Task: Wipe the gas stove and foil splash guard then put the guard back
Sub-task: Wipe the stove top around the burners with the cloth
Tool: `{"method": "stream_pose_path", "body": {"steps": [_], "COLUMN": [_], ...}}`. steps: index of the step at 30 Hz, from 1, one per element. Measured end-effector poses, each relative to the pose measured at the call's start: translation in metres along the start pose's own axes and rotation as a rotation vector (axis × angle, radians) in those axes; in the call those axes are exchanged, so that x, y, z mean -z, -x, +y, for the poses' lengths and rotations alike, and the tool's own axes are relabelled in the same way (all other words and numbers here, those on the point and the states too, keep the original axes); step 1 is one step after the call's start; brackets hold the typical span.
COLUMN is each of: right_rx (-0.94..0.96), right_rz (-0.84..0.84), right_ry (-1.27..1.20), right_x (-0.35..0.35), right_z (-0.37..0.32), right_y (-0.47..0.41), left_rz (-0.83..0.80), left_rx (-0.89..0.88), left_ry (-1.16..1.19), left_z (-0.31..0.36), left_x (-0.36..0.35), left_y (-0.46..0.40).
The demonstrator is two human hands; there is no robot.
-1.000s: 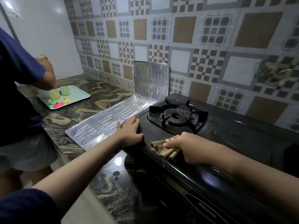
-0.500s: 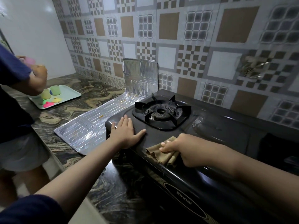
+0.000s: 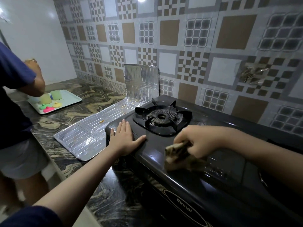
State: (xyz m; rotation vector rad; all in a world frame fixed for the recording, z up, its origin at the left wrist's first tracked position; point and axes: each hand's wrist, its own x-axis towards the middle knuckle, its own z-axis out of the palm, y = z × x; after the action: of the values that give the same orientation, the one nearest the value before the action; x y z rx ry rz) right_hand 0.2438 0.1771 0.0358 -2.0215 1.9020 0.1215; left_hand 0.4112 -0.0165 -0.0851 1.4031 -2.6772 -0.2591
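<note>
A black gas stove (image 3: pixel 213 182) stands on the marble counter, its left burner grate (image 3: pixel 161 117) uncovered. My left hand (image 3: pixel 124 138) lies flat, fingers spread, on the stove's front left corner. My right hand (image 3: pixel 196 141) is closed on a folded brown cloth (image 3: pixel 178 156), pressed on the stove top in front of the burner; the cloth is blurred. The silver foil splash guard (image 3: pixel 91 133) lies unfolded on the counter left of the stove, with its far panel (image 3: pixel 141 82) leaning upright against the tiled wall. Brown spots show on the foil.
Another person in a dark blue shirt (image 3: pixel 11 102) stands at the left, arms over a pale tray (image 3: pixel 70 99) holding coloured cups and lids. The tiled wall (image 3: pixel 196 51) runs behind the stove. The counter's front edge (image 3: pixel 54 164) lies between that person and the foil.
My right hand has slid the cloth to the right along the stove's front. My left hand stays planted on the stove's left corner. The view has shifted slightly.
</note>
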Motion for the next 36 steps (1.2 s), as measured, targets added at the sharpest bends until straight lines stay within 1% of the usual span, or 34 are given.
{"method": "stream_pose_path", "body": {"steps": [3,5,8,10,14,16,18,21,23,28,31,36], "right_rx": [-0.031,-0.056,-0.071,-0.051,0.001,0.056,0.077,0.034,0.016,0.126,0.152,0.201], "right_rz": [0.080,0.153,0.280,0.367,0.515,0.537,0.483,0.283,0.201,0.122,0.069,0.042], "right_ry": [-0.034,-0.010,0.027,0.066,0.274,0.373,0.420,0.448,0.417,0.457,0.483,0.496], "right_x": [0.011,0.020,0.032,0.037,0.036,0.031,0.023,0.012,0.009,0.010,0.006,0.013], "right_z": [0.002,0.000,-0.010,-0.019,-0.036,-0.041,-0.042,-0.040,-0.039,-0.033,-0.030,-0.030], "right_y": [-0.018,-0.034,-0.061,-0.080,-0.131,-0.160,-0.183,-0.202,-0.206,-0.199,-0.194,-0.174], "left_rz": [0.002,0.010,-0.074,-0.116,-0.143,-0.142,-0.130,-0.111,-0.106,-0.108,-0.115,-0.123], "left_rx": [0.007,0.027,0.096,0.106,0.094,0.105,0.108,0.104,0.109,0.113,0.113,0.115], "left_ry": [0.009,-0.010,0.013,0.029,0.028,0.034,0.041,0.070,0.089,0.103,0.106,0.102], "left_z": [-0.004,-0.010,-0.018,-0.019,-0.019,-0.020,-0.019,-0.019,-0.020,-0.021,-0.021,-0.020], "left_x": [0.004,0.008,0.012,0.012,0.012,0.013,0.011,0.009,0.009,0.010,0.011,0.012], "left_y": [0.002,0.001,-0.001,-0.002,-0.004,-0.004,-0.003,-0.002,-0.003,-0.001,0.000,0.001]}}
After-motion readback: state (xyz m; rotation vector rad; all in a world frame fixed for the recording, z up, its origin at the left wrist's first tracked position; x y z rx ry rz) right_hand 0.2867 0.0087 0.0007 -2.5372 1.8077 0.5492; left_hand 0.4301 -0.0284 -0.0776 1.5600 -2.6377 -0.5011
